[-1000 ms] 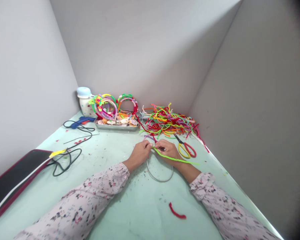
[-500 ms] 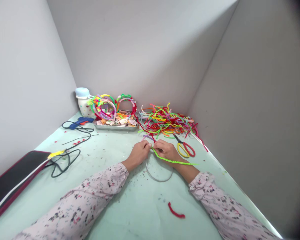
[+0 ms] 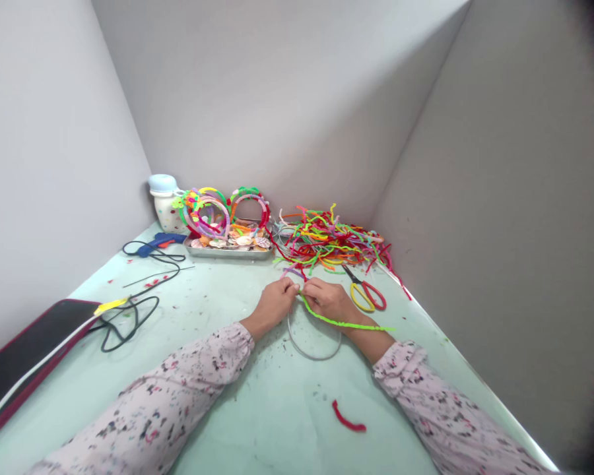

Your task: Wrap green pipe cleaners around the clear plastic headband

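My left hand is closed in a pinch on a thin grey headband, whose bare curve hangs below both hands. Close beside it, my right hand pinches a bright green pipe cleaner where it meets the band. The green pipe cleaner's long free end trails to the right across my right wrist. Purple and red fuzzy lengths show just beyond the fingertips. My fingers hide the exact spot where green and grey join.
Scissors with yellow and red handles lie right of my hands. Behind are a pipe cleaner pile, a metal tray of shells and wrapped headbands, a jar, and a blue glue gun. A red piece lies in front.
The green pipe cleaner's free end has dipped slightly and my right fingers have shifted a little. Both hands stay in nearly the same place.
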The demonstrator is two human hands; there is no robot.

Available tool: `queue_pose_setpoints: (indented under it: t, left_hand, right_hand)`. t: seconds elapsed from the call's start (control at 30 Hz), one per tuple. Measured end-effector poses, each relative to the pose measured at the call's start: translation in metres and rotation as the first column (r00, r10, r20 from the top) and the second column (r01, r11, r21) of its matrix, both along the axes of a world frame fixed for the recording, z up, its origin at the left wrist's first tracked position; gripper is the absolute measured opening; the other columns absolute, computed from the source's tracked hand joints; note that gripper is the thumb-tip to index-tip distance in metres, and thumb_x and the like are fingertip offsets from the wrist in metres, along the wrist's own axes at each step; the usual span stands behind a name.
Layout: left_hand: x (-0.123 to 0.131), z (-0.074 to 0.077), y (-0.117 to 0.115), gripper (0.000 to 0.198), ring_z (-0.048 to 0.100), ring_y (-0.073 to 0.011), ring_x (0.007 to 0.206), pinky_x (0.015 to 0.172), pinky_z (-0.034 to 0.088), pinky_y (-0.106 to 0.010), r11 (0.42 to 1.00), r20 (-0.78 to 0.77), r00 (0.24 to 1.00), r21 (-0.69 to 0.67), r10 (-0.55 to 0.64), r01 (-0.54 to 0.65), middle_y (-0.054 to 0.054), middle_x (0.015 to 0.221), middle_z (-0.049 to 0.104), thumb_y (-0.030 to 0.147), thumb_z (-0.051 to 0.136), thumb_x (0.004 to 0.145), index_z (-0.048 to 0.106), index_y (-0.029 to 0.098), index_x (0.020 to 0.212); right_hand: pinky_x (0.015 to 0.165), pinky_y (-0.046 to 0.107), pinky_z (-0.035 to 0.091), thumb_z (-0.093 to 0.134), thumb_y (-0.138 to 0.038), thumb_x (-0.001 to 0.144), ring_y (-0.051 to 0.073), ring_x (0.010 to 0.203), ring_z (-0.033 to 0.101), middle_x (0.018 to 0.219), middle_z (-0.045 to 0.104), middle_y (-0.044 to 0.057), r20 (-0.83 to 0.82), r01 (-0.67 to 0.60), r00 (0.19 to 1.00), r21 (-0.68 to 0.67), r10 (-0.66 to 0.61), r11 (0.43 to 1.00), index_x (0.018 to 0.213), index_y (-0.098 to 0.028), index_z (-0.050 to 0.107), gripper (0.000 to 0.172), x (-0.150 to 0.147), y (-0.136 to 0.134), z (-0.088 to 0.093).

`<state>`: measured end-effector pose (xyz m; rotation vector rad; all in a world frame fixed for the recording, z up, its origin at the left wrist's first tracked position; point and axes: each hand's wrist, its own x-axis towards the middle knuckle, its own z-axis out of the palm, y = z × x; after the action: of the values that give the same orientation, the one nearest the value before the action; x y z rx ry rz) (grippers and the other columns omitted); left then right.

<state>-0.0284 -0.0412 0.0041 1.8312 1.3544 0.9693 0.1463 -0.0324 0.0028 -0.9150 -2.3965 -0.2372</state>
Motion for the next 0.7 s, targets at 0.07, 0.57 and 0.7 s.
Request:
queue_pose_setpoints:
  t: [0.07,0.57,0.7]
  left_hand:
    - [0.0001,-0.0007,0.0007,0.026,0.05,-0.0126,0.052,0.056,0.034,-0.024,1.0,0.012,1.0,-0.005,0.005,-0.005,0.003,0.049,0.053,0.035,0.04,0.085,0.051,0.018,0.068]
    - [0.001,0.0042,-0.0033,0.027,0.049,-0.0113,0.051,0.054,0.035,-0.023,0.999,0.091,0.995,-0.007,-0.051,0.052,0.004,0.052,0.053,0.037,0.042,0.084,0.052,0.017,0.068]
    - [0.0012,0.0027,-0.0029,0.029,0.049,-0.0111,0.05,0.053,0.035,-0.023,0.999,0.085,0.995,-0.01,-0.05,0.051,0.004,0.051,0.052,0.039,0.042,0.085,0.052,0.017,0.069]
  right_hand:
    - [0.06,0.021,0.037,0.043,-0.018,0.089,0.012,0.068,0.054,0.08,0.061,0.004,-0.022,-0.01,1.0,-0.025,0.01,1.0,0.082,-0.019,0.061,0.019,-0.0008,-0.0006,0.0004]
    - [0.057,0.023,0.038,0.049,-0.037,0.086,0.012,0.06,0.047,0.067,0.056,-0.001,-0.45,-0.142,0.877,-0.575,-0.167,0.805,0.085,-0.017,0.063,0.024,-0.0006,0.0012,0.0016]
    - [0.053,0.022,0.034,0.052,-0.038,0.083,0.011,0.055,0.043,0.061,0.051,-0.003,-0.466,-0.167,0.863,-0.627,-0.194,0.761,0.081,-0.017,0.061,0.023,-0.001,0.0024,0.0012]
